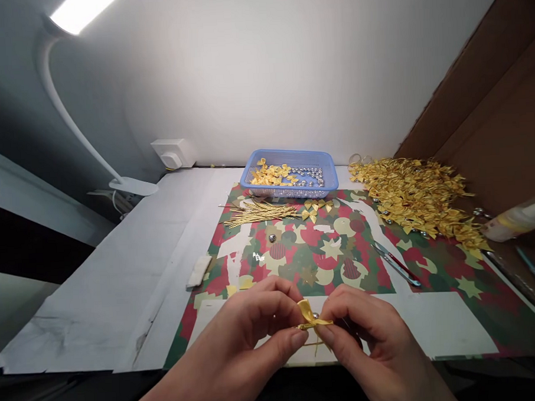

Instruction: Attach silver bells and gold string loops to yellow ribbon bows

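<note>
Both my hands meet at the table's near edge over a patterned red, green and cream sheet (pixel 323 257). My left hand (pixel 251 331) and my right hand (pixel 366 332) both pinch a small yellow ribbon bow (pixel 308 317) between thumbs and fingertips. A thin gold wire hangs down from the bow. A small silver bead (pixel 315 315) shows just behind it.
A blue basket (pixel 328 162) at the back holds yellow bows and silver beads. A large heap of yellow bows (pixel 418 197) lies at the right. Gold wires (pixel 259 214), a few loose bows (pixel 316 209), scissors (pixel 397 264), a white lamp (pixel 69 120) and a wall socket (pixel 172 154) are around.
</note>
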Available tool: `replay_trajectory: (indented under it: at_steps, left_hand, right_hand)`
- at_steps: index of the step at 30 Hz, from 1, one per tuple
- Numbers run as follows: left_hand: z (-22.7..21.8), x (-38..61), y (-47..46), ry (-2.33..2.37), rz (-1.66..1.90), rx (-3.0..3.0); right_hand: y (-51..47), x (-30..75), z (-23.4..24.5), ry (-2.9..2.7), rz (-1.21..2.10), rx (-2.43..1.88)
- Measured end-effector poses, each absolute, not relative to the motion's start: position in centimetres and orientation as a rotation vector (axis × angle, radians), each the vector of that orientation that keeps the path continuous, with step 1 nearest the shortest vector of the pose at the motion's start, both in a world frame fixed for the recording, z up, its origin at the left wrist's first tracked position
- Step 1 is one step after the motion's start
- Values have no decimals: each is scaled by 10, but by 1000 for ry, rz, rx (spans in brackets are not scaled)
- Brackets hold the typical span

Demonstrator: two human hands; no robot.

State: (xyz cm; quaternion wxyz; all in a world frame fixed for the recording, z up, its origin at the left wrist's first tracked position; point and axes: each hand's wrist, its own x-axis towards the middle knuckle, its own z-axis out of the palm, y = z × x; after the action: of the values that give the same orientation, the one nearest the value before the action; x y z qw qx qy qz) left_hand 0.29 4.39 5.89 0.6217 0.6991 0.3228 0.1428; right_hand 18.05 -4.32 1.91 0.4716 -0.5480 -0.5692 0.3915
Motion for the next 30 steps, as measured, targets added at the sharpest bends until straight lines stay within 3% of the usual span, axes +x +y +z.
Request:
replay_trajectory:
  at_steps: [13, 23, 30]
  left_hand:
    - [55, 3, 45, 761, 390, 1670]
    - [55, 5, 50, 818, 355, 1388]
    - [53, 6, 44, 915, 477, 1396]
  right_hand:
    - [-42, 180, 20, -1385, 963, -1352]
    - [-35, 184, 19, -1327, 1018, -1338]
    - [-48, 175, 23, -1164, 716, -1356]
